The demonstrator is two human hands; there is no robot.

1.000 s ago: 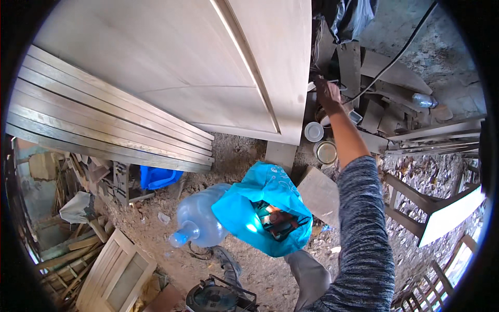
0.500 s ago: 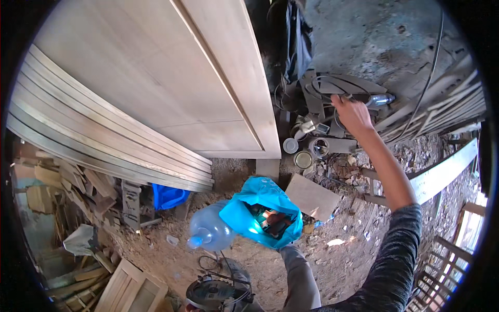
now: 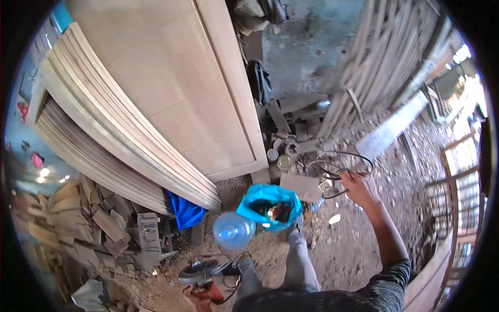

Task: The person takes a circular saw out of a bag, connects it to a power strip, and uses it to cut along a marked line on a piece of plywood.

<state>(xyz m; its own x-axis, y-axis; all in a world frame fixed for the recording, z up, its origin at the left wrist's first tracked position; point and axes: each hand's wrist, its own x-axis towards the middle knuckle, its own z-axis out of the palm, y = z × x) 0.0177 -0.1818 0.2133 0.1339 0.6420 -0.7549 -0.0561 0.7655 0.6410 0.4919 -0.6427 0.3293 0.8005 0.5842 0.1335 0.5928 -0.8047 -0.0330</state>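
Observation:
My right hand (image 3: 360, 189) is closed around a loosely coiled dark cable (image 3: 372, 162); its loops hang over the dirt floor, to the right of the tins. My left hand does not show. In front of my feet stands a turquoise bag (image 3: 250, 199), its mouth open on dark and reddish things I cannot make out. A large clear-blue water jug (image 3: 234, 230) sits just left of the bag. By my left foot lies a power tool (image 3: 198, 271) with a round dark part, a reddish part and a cord.
Tall wooden door panels (image 3: 202, 125) and stacked boards (image 3: 130, 140) lean at the left. Beyond the bag are tins (image 3: 285, 162) and a flat board (image 3: 300, 187). Scrap wood (image 3: 99, 223) is heaped at the left, with a blue sheet (image 3: 186, 210) nearby. Long poles (image 3: 374, 67) lean at the far right.
My right hand has lifted the cable from among the clutter by the wall and brought it nearer. The view has shifted, showing more of the poles and scrap wood.

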